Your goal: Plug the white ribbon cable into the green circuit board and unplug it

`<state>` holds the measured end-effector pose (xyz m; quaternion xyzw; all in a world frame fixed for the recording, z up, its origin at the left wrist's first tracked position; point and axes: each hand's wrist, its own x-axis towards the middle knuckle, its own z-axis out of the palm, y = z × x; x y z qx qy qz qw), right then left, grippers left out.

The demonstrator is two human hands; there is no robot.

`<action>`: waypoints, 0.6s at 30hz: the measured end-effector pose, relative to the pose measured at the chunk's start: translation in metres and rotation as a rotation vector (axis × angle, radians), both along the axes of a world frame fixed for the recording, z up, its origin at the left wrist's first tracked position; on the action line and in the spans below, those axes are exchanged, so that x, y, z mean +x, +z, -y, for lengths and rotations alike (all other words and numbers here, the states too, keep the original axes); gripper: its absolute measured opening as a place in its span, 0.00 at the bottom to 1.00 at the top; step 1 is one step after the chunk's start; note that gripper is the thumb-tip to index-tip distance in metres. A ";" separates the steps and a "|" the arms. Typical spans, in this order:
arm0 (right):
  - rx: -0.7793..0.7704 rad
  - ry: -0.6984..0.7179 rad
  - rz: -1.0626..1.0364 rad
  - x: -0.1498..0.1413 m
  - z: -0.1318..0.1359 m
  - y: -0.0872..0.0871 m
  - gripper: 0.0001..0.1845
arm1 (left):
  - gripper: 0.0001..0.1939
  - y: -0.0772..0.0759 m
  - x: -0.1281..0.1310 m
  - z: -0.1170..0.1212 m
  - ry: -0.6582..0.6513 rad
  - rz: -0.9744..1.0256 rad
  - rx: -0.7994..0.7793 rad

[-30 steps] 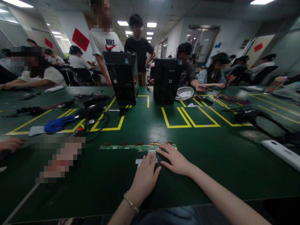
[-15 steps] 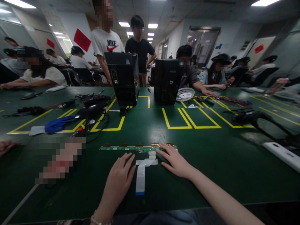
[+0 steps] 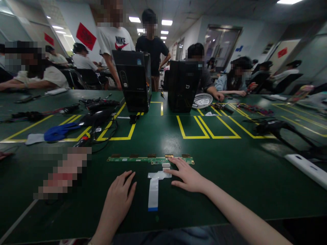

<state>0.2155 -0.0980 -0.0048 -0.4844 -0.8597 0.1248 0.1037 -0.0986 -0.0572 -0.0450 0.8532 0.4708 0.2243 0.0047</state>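
Note:
A long narrow green circuit board [image 3: 138, 159] lies across the dark green table [image 3: 230, 177] in front of me. From its middle a white flat ribbon cable [image 3: 154, 189] with a blue end runs back toward me. My right hand [image 3: 187, 177] rests flat with fingers spread, its fingertips on the board's right part beside the cable's top. Flat on the table left of the cable lies my left hand [image 3: 118, 197], fingers apart and holding nothing.
Two black computer towers [image 3: 134, 81] [image 3: 182, 86] stand at mid-table among yellow tape outlines. Cables, black tools and a blue glove [image 3: 57, 132] lie at left, a white fan grille [image 3: 201, 100] behind, a white bar [image 3: 306, 168] at right. Several people sit or stand around.
My left hand slid off the ribbon cable to the left and back toward me, uncovering the cable. My right hand stayed on the board.

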 end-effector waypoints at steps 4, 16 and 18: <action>-0.007 -0.008 -0.001 0.000 0.000 0.000 0.30 | 0.23 -0.001 0.001 -0.001 0.001 0.001 -0.008; -0.070 -0.042 -0.006 0.020 0.023 0.011 0.32 | 0.22 -0.002 0.000 -0.001 0.002 0.013 -0.008; -0.078 -0.082 0.006 0.028 0.035 0.011 0.32 | 0.22 -0.002 0.000 -0.001 0.003 0.014 -0.007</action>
